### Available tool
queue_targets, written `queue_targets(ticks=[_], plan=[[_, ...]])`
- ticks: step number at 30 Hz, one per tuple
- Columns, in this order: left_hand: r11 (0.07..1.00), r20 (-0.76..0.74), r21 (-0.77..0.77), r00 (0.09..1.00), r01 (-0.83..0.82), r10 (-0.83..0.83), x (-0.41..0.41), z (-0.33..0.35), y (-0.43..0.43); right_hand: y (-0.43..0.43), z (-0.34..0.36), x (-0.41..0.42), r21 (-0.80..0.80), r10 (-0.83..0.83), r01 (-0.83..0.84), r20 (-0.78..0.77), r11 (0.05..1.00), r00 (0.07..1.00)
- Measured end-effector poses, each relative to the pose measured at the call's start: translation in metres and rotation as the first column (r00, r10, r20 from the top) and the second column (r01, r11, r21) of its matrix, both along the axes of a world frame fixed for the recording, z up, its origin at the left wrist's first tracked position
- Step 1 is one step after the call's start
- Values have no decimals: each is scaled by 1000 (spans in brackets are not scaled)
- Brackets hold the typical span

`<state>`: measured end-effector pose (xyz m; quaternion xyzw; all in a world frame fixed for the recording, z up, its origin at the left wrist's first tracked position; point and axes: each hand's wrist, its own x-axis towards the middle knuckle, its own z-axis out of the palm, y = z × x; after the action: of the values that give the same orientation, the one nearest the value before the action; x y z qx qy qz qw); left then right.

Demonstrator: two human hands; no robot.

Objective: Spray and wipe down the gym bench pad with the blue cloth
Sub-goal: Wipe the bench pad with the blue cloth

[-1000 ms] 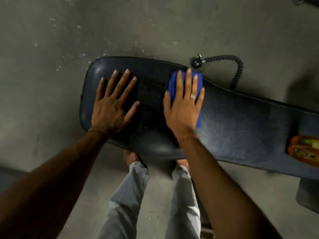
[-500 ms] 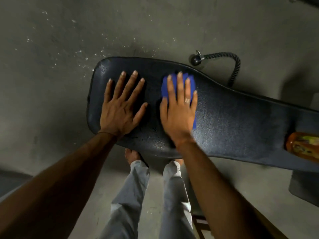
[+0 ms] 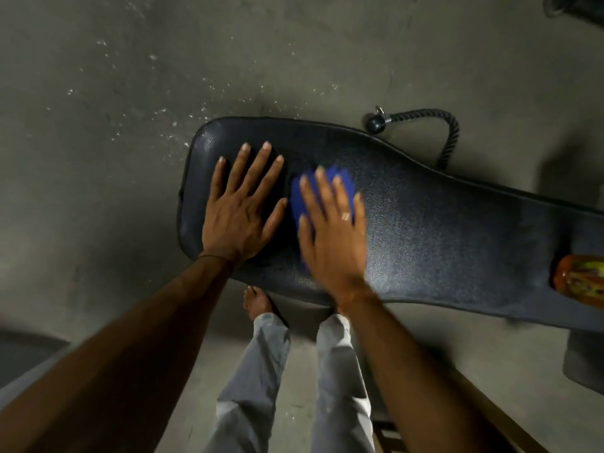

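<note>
The black gym bench pad runs from centre left to the right edge. My left hand lies flat on its left end, fingers spread. My right hand, motion-blurred, presses the blue cloth flat onto the pad just right of my left hand; most of the cloth is hidden under the palm. An orange spray bottle lies on the pad at the right edge, partly cut off.
A black rope cable handle lies on the concrete floor behind the bench. My legs in grey trousers and a bare foot stand at the bench's near side. A dark mat corner shows at lower right.
My right hand slid the blue cloth leftward along the pad toward my left hand, which stayed flat on the pad. The camera view shifted so the bench appears further right.
</note>
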<state>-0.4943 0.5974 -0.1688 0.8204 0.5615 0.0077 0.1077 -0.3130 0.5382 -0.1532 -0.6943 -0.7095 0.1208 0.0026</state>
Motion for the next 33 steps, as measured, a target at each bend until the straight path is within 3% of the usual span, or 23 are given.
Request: queue_targets(ticks=[5, 8, 13, 17, 22, 24, 29, 33], plan=[[1000, -5, 9, 1000, -4, 4, 1, 0, -1, 104, -10, 6, 41, -342, 346, -71, 937, 937], [1000, -9, 17, 1000, 5, -5, -1, 1, 0, 54, -5, -11, 62, -270, 271, -31, 961, 962], [999, -6, 5, 999, 45, -45, -12, 5, 3, -55, 4, -40, -53, -89, 88, -22, 995, 996], [991, 22, 21, 991, -130, 130, -40, 2, -7, 3, -1, -28, 2, -17, 17, 3, 1000, 1000], [985, 54, 21, 984, -169, 168, -41, -3, -9, 103, -11, -34, 62, -243, 246, -40, 967, 969], [985, 58, 12, 984, -170, 169, -43, -4, -9, 84, -10, -40, 68, -238, 240, -39, 968, 970], [987, 84, -14, 983, -162, 163, -44, -3, -7, -41, 5, -65, -21, -22, 22, -18, 1000, 1000], [987, 114, 1, 981, -159, 158, -44, -6, -8, 13, -2, -54, 3, 5, -5, -10, 1000, 1000]])
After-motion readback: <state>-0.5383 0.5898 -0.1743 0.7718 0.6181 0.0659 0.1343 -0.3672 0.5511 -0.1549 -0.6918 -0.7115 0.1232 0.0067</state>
